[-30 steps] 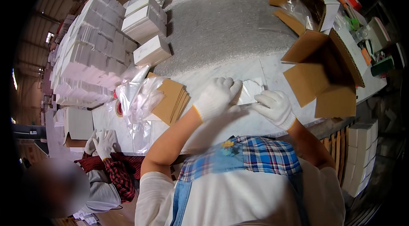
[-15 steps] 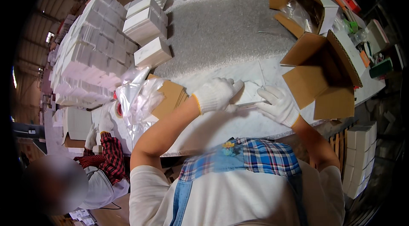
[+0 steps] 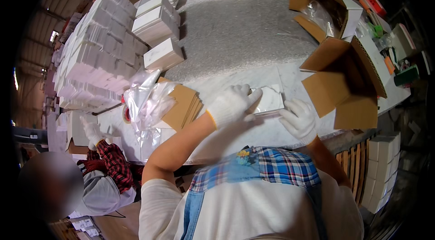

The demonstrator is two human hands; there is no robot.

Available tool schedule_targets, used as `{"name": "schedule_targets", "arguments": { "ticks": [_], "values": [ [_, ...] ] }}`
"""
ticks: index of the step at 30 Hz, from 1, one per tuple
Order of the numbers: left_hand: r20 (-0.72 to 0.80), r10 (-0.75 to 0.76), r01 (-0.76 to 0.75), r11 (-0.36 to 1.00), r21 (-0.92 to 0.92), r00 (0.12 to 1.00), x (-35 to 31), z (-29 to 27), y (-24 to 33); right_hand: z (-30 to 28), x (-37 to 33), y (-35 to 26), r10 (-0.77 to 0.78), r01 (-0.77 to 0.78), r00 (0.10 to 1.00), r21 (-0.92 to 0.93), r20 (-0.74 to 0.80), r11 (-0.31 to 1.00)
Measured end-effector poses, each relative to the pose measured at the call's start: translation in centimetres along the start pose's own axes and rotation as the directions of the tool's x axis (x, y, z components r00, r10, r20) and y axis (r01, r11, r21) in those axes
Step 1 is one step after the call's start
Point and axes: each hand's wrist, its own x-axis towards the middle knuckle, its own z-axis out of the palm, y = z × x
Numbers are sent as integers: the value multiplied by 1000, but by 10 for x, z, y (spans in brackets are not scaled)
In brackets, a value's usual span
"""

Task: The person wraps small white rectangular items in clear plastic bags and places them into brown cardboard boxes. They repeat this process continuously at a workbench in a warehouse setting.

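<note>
On the marble worktop in front of me lies a small stack of white marble tiles (image 3: 268, 102). My left hand (image 3: 230, 104), in a white knit glove, grips the stack's left end, index finger over the top and thumb at the near edge. At the right end is my gloved right hand (image 3: 299, 121), its fingers slightly apart and nearest the stack's corner. It holds nothing that I can see. Brown cardboard sheets (image 3: 183, 106) and crumpled clear plastic bags (image 3: 149, 99) lie to the left of my left hand.
Tall piles of white tiles (image 3: 97, 52) line the left side. An open cardboard box (image 3: 344, 84) stands at right, with another box (image 3: 317, 7) behind it. A roll of red tape (image 3: 125, 114) sits by the bags. A co-worker's gloved hand (image 3: 92, 131) is at far left.
My right hand has slid off the tile stack's top to its right side, baring more of the upper face. My left hand stays on the left end. The co-worker's hands have shifted.
</note>
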Motion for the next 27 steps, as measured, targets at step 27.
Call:
{"name": "schedule_targets", "arguments": {
  "ticks": [27],
  "values": [
    [-82,-585,67,227,-971,807,-24,113,-21,88,25,76,466,-780,597,608,653,148]
  ]
}}
